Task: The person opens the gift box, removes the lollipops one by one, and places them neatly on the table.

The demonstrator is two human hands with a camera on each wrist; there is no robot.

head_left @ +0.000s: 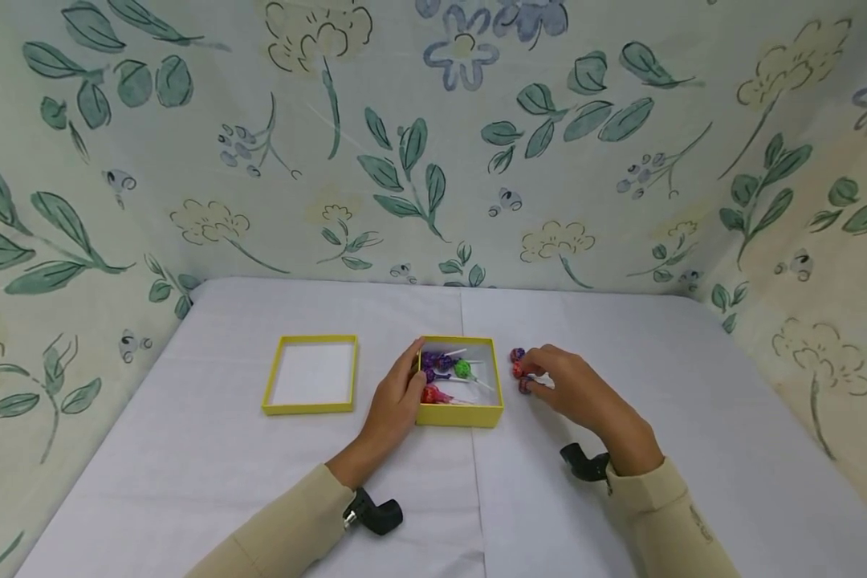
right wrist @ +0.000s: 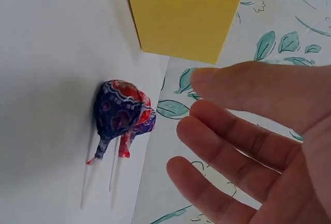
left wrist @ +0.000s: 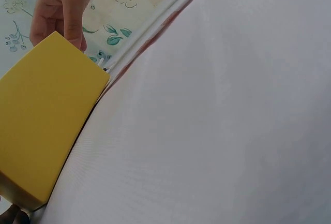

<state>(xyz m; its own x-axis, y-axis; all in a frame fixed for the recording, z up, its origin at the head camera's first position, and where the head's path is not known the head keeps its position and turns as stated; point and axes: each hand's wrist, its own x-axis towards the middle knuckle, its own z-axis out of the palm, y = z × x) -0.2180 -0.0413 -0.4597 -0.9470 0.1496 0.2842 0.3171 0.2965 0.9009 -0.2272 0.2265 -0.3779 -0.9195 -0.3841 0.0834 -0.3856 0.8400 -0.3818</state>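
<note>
White table (head_left: pixel 621 498) bears a lid (head_left: pixel 311 375), a box (head_left: pixel 461 413) and lollipops (head_left: pixel 520 371) by the right fingertips

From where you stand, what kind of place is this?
Likely a small staged tabletop corner, not a lived-in room: a table under plain white cloth, floral sheets hung around it as walls, and yellow boxes with lollipops set out.
</note>
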